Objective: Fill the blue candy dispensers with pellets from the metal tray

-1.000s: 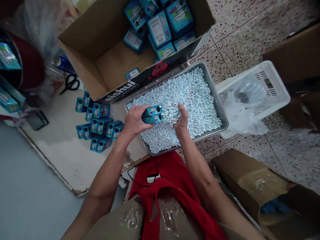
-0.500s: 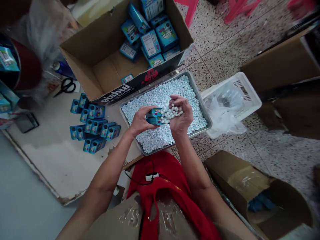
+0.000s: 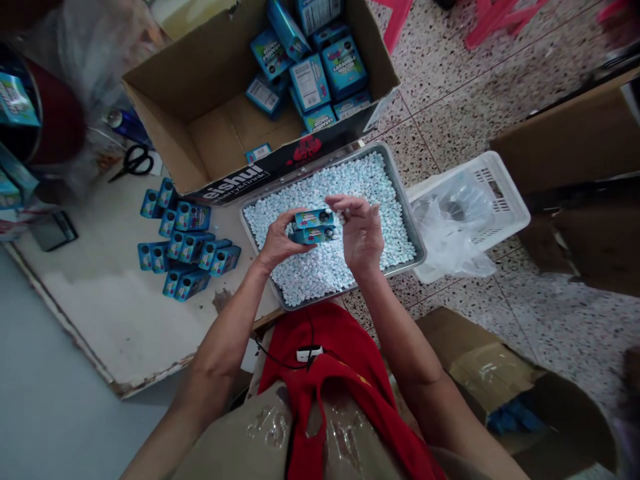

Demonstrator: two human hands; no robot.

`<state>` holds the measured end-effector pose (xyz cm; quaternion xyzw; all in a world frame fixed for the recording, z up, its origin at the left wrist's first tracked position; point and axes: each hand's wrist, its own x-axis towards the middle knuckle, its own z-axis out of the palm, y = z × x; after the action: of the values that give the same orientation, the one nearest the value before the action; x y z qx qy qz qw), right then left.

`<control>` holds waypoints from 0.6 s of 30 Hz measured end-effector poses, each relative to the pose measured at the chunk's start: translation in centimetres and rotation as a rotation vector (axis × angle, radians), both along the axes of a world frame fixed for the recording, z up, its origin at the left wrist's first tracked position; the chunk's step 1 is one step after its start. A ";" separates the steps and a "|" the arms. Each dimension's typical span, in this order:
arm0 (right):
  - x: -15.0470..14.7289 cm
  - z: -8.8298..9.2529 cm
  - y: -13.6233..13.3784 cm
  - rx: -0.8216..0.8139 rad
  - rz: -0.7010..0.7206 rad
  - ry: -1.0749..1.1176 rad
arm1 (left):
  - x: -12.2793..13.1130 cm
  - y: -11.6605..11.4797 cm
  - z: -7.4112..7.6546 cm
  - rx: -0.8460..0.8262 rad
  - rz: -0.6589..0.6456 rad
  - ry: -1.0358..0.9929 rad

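Two small blue boxes [image 3: 313, 227] sit clamped together in the left hand [image 3: 279, 243], above a metal tray [image 3: 405, 203] of pale candies [image 3: 309, 273]; the right hand [image 3: 362, 237], loosely cupped, fingers apart, hovers beside their holes.

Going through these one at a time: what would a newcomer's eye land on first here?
Probably the metal tray in the middle, spread with small white and pale-blue pieces. Over it, the left hand holds two small blue boxes, with the right hand open near their ends. Next, perhaps, the big cardboard carton at the top, with blue packs piled inside.
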<state>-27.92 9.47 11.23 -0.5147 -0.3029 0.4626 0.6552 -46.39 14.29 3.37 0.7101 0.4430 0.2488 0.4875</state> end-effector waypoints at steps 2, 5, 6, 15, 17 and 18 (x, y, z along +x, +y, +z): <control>1.3 -1.9 -1.1 -0.088 -0.004 -0.075 | -0.8 -0.1 -0.1 -0.007 0.023 -0.004; 4.0 -6.9 -3.5 -0.299 -0.122 -0.278 | -2.4 -0.3 -0.1 -0.028 0.019 -0.001; 4.8 -8.8 -4.2 -0.381 -0.175 -0.406 | -2.9 -0.3 -0.1 -0.049 0.025 0.000; 0.8 -16.3 -2.2 -0.580 -0.193 -0.879 | -5.1 -0.9 1.5 -0.130 -0.046 0.097; 0.2 -15.9 -0.7 -0.569 -0.257 -0.732 | -5.2 -1.2 1.8 -0.133 -0.026 0.140; 0.2 -15.7 -0.1 -0.562 -0.276 -0.636 | -5.2 -1.3 1.9 -0.120 -0.014 0.161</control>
<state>-27.69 9.41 -4.45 -0.8250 -0.2803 0.2540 0.4199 -51.61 12.98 5.30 0.7003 0.4900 0.1605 0.4937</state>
